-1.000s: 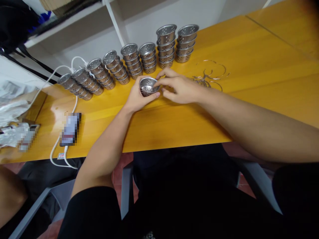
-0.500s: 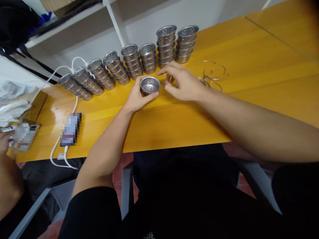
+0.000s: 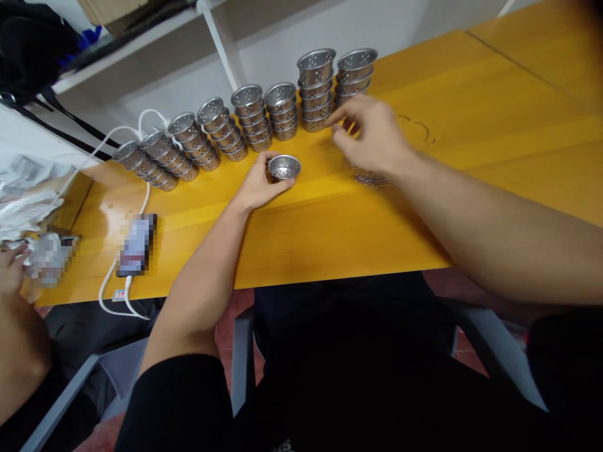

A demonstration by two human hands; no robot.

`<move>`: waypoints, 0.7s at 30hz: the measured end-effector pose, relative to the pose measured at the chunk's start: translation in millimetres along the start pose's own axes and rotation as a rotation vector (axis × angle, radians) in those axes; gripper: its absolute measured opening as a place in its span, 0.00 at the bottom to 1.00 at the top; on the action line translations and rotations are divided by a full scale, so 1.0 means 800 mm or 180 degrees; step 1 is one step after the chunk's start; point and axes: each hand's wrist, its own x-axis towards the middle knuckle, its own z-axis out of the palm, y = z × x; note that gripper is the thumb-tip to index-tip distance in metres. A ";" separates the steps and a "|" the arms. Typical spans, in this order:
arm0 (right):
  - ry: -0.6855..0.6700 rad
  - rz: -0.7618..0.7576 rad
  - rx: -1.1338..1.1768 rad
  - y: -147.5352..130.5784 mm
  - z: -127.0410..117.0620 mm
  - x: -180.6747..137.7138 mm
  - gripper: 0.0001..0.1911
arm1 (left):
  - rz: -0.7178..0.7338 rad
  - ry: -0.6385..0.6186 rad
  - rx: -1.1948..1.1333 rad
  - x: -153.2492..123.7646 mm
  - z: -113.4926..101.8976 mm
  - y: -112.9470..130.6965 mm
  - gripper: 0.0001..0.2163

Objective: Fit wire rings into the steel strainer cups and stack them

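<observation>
My left hand is wrapped around a small perforated metal strainer cup, its rim facing up, low over the table. My thumb lies along the near side of the cup. To the right, my right hand hovers above a loose tangle of thin metal wire rings. Its fingers are curved, with a gap between thumb and index finger, and no object shows in them. The hand hides part of the wires and the foot of the rightmost cup stack.
Several stacks of matching cups line the back of the yellow table. A phone with a white cable lies at left. Another person's hand is beside a plastic bag at the far left.
My right hand has moved right, away from the cup and over the wire rings. My left hand still holds the cup, now slightly lower and tilted a little differently.
</observation>
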 end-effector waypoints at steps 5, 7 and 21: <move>0.0828 0.0747 -0.0308 0.001 -0.032 0.041 0.22 | -0.0003 0.0120 -0.0023 0.005 0.001 -0.023 0.54; 0.1076 0.0937 -0.0481 -0.004 -0.042 0.060 0.27 | -0.0020 0.0129 0.0002 0.005 0.001 -0.027 0.58; -0.0398 0.1987 -0.1692 0.004 -0.074 0.167 0.63 | -0.0082 0.0002 0.0140 0.000 -0.005 -0.026 0.58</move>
